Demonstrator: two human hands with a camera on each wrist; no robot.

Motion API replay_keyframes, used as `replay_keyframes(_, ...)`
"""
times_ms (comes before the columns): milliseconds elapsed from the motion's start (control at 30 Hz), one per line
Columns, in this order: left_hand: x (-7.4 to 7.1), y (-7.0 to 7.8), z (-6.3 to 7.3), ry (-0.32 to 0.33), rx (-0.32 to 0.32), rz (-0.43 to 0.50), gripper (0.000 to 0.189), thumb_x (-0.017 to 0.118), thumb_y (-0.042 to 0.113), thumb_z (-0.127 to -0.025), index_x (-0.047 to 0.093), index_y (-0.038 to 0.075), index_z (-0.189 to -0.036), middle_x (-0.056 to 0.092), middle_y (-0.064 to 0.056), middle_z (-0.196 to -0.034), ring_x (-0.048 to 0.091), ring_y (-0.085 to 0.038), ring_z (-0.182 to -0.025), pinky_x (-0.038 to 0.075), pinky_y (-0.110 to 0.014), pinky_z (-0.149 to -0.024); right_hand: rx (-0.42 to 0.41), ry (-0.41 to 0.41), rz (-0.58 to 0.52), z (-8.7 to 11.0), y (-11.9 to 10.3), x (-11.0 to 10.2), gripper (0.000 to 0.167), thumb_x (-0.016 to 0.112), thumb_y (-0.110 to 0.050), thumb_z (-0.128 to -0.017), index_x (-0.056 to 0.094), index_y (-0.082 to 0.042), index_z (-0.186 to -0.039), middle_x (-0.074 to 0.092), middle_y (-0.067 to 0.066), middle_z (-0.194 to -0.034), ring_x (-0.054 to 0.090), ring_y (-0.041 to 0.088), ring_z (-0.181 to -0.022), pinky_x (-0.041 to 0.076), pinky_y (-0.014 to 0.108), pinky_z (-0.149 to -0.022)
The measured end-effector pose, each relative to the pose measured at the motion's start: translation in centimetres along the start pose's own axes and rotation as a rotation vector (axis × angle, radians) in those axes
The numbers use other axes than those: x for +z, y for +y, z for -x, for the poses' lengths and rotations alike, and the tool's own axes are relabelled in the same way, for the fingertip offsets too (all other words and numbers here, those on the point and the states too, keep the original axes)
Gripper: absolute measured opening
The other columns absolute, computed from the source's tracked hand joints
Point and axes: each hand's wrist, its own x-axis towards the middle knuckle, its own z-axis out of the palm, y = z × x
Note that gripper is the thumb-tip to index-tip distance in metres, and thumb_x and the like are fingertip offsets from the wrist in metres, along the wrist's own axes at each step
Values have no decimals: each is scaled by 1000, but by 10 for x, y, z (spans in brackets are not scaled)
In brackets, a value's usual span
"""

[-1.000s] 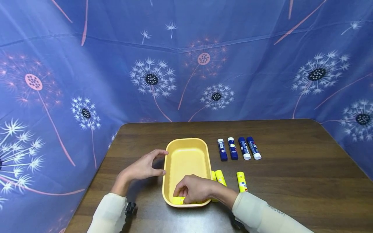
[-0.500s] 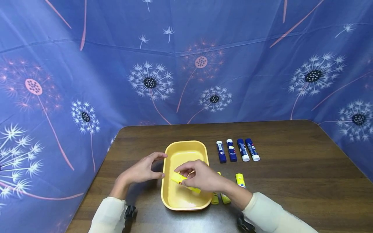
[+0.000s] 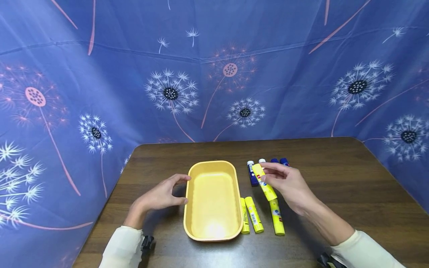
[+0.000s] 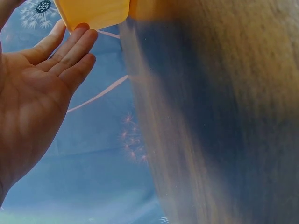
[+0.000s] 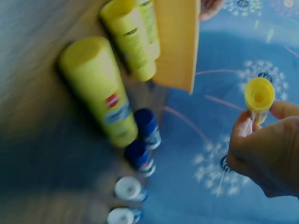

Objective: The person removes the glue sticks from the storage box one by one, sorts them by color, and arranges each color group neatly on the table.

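Observation:
My right hand (image 3: 295, 188) pinches a yellow glue stick (image 3: 264, 181) between thumb and fingers, holding it tilted above the table. In the right wrist view the round end of this held glue stick (image 5: 259, 95) faces the camera. Below it lies another yellow glue stick (image 3: 277, 219). Beside the yellow tray (image 3: 212, 201), two more yellow glue sticks (image 3: 254, 215) lie against or near its right side. The tray has nothing inside. Fingertips and thumb of my left hand (image 3: 162, 194) rest at the tray's left rim, the fingers fairly straight in the left wrist view.
Several blue glue sticks (image 3: 252, 174) with white or blue caps stretch in a row behind the raised one, partly hidden by the right hand. A dark wooden table (image 3: 348, 178) carries everything. A blue dandelion-print cloth (image 3: 288, 74) hangs along its back and left.
My right hand has lifted the yellow glue stick out of the tray and carried it right, over the table near the other glue sticks. The left hand stays at the tray rim.

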Motion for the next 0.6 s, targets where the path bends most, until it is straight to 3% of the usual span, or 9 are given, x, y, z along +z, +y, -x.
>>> replay_keyframes(200,2,0,-4,-14,-13,18,70,83,19,-85,50,3,-145,55,-15,-149,52,-36,-142,40,-58,-118,67,137,120,14,26,-28,54,70,-19,-99,53,-5,-148,60,5,-125,59,3,-104,55,12,-86)
replay_keyframes(400,3,-2,-4,-18,-20,30,70,83,19,-85,50,4,-145,56,-15,-149,52,-36,-142,40,-58,-118,191,208,239,30,60,-51,56,70,-20,-98,53,-2,-148,63,13,-127,59,1,-97,55,14,-80)
replay_keyframes(600,1,-1,-3,-15,-16,41,70,83,20,-86,50,4,-145,56,-16,-149,51,-36,-142,40,-61,-116,243,271,309,42,84,-58,53,70,-17,-97,55,3,-144,65,15,-123,58,3,-92,54,15,-73)
